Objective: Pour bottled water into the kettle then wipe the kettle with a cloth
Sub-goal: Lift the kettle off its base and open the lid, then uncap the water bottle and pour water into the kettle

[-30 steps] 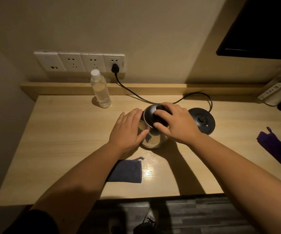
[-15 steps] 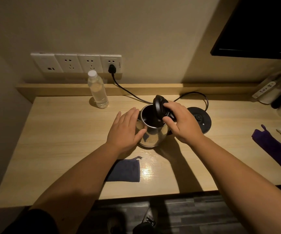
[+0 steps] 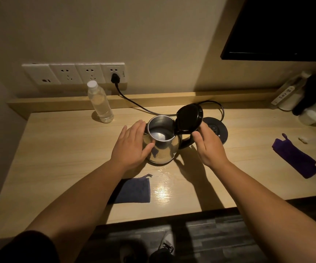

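at the back left of the table (image 3: pixel 58 149), just under the wall sockets (image 3: pixel 73 73), the water bottle (image 3: pixel 100 102) stands upright with its white cap on, its long axis vertical. it lies up and to the left of the left hand (image 3: pixel 132 145), well apart from it, and farther still from the right hand (image 3: pixel 208 147); so the left hand looks the nearer one for the coming reach. that left hand lies flat against the side of the steel kettle (image 3: pixel 161 141), its grip open, fingers spread and steadying rather than clasping. the kettle sits mid-table, off its round base (image 3: pixel 215 130), with the black lid (image 3: pixel 189 118) tipped up and the mouth bare. the right hand's grip is loosely open just beside the handle; whether it touches is unclear. a dark blue cloth (image 3: pixel 132 190) lies near the front edge.
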Available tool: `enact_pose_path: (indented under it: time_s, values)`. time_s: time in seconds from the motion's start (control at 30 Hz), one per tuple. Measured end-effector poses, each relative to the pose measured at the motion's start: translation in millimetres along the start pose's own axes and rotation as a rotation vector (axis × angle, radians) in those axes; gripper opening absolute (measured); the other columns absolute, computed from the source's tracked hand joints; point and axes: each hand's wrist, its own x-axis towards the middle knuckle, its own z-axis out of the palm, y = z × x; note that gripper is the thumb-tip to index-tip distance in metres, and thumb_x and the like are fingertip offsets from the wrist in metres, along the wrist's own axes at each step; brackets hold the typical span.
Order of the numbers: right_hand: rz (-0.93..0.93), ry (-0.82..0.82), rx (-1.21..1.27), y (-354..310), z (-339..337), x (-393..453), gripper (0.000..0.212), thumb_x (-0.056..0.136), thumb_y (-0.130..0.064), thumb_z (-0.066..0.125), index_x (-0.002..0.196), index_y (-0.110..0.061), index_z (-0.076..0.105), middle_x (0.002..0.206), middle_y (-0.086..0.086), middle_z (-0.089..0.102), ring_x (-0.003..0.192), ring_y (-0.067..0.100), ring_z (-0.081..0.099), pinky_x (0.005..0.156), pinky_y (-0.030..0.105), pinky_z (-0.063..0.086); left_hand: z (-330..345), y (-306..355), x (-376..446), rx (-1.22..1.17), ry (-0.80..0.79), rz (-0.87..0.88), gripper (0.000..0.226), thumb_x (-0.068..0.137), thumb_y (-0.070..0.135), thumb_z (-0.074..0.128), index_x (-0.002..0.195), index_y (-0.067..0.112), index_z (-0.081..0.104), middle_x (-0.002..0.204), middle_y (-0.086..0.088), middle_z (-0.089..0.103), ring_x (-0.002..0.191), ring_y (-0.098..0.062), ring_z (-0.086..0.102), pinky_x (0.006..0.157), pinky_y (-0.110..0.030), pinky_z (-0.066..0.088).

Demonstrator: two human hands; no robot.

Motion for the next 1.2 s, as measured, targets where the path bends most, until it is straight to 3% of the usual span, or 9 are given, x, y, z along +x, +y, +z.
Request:
enact_pose_path:
  time_s: [0.17, 0.3, 0.43, 0.6, 0.67, 0.73, 0.83, 0.97, 1.2]
  values:
    - [-0.012, -0.014, -0.024, 2.4, -1.5, -0.8, 0.039, 0.097, -0.044, 0.031, 0.127, -0.027, 0.049, 0.115, -0.003, 0.059, 0.11, 0.016, 0.052, 0.085, 0.034, 0.044, 1.1, -0.3, 1.0, 0.02, -0.021, -0.022, 0.073, 0.096, 0.058, 0.034, 0.153, 0.018, 0.015, 0.161, -0.005, 0.02, 0.148, -0.02, 0.016, 0.119, -0.038, 0.002]
    - [-0.006, -0.024, -0.037, 4.2, -0.2, -1.9, 0.033, 0.1, -0.035, 0.039, 0.13, -0.028, 0.047, 0.121, -0.001, 0.058, 0.116, 0.016, 0.049, 0.088, 0.035, 0.043, -0.7, -0.7, 0.7, 0.025, -0.031, -0.019, 0.073, 0.096, 0.058, 0.032, 0.153, 0.017, 0.014, 0.161, -0.005, 0.019, 0.148, -0.02, 0.015, 0.12, -0.039, 0.001]
    - [-0.004, -0.032, -0.066, 2.5, 0.1, -3.4, 0.04, 0.098, -0.037, 0.045, 0.137, -0.027, 0.042, 0.131, 0.0, 0.055, 0.123, 0.018, 0.046, 0.092, 0.033, 0.039, -4.5, 0.7, -0.5, 0.034, -0.041, -0.025, 0.072, 0.096, 0.059, 0.032, 0.153, 0.018, 0.014, 0.161, -0.005, 0.019, 0.148, -0.02, 0.015, 0.121, -0.042, 0.003]
    - [0.009, -0.015, -0.111, 1.6, -0.8, -9.4, 0.052, 0.094, -0.04, 0.054, 0.141, -0.03, 0.034, 0.141, -0.003, 0.048, 0.131, 0.019, 0.042, 0.104, 0.042, 0.041, -9.6, 2.5, -1.6, 0.078, -0.049, -0.038, 0.072, 0.096, 0.06, 0.031, 0.154, 0.02, 0.015, 0.161, -0.005, 0.017, 0.148, -0.023, 0.016, 0.119, -0.043, 0.004]
    - [0.064, 0.035, -0.154, 3.5, 0.2, -16.7, 0.056, 0.093, -0.039, 0.056, 0.143, -0.025, 0.034, 0.143, 0.002, 0.046, 0.133, 0.021, 0.039, 0.106, 0.042, 0.037, -12.0, 1.6, -3.4, 0.099, -0.05, -0.047, 0.072, 0.096, 0.059, 0.033, 0.154, 0.02, 0.016, 0.162, -0.006, 0.017, 0.148, -0.023, 0.015, 0.119, -0.044, 0.004]
    - [0.083, 0.095, -0.222, 5.0, 1.8, -26.7, 0.048, 0.093, -0.037, 0.056, 0.135, -0.017, 0.044, 0.133, 0.006, 0.051, 0.126, 0.024, 0.045, 0.102, 0.039, 0.038, -14.4, -0.4, -7.9, 0.122, -0.048, -0.052, 0.074, 0.096, 0.059, 0.035, 0.154, 0.018, 0.016, 0.162, -0.006, 0.016, 0.148, -0.023, 0.014, 0.119, -0.044, 0.003]
    - [0.027, 0.033, -0.301, 0.0, 9.3, -40.4, 0.035, 0.091, -0.035, 0.058, 0.118, -0.013, 0.056, 0.116, 0.005, 0.056, 0.111, 0.022, 0.05, 0.093, 0.031, 0.038, -18.8, -4.3, -16.3, 0.169, -0.046, -0.068, 0.075, 0.095, 0.061, 0.034, 0.154, 0.017, 0.016, 0.162, -0.007, 0.015, 0.148, -0.024, 0.012, 0.119, -0.045, 0.003]
    - [-0.15, -0.115, -0.356, -29.4, 31.5, -48.4, 0.031, 0.092, -0.038, 0.057, 0.113, -0.015, 0.059, 0.109, 0.003, 0.058, 0.102, 0.019, 0.052, 0.09, 0.031, 0.042, -29.7, -9.4, -30.6, 0.252, -0.05, -0.134, 0.076, 0.095, 0.061, 0.032, 0.153, 0.016, 0.016, 0.162, -0.008, 0.013, 0.149, -0.026, 0.009, 0.12, -0.048, 0.004]
    - [-0.39, -0.131, -0.34, -98.7, 70.1, -28.5, 0.048, 0.091, -0.041, 0.056, 0.131, -0.015, 0.054, 0.132, 0.006, 0.057, 0.123, 0.024, 0.049, 0.103, 0.04, 0.039, -64.0, -33.7, -64.4, 0.333, 0.002, -0.317, 0.076, 0.095, 0.06, 0.031, 0.153, 0.015, 0.016, 0.162, -0.009, 0.014, 0.149, -0.026, 0.007, 0.12, -0.048, 0.003]
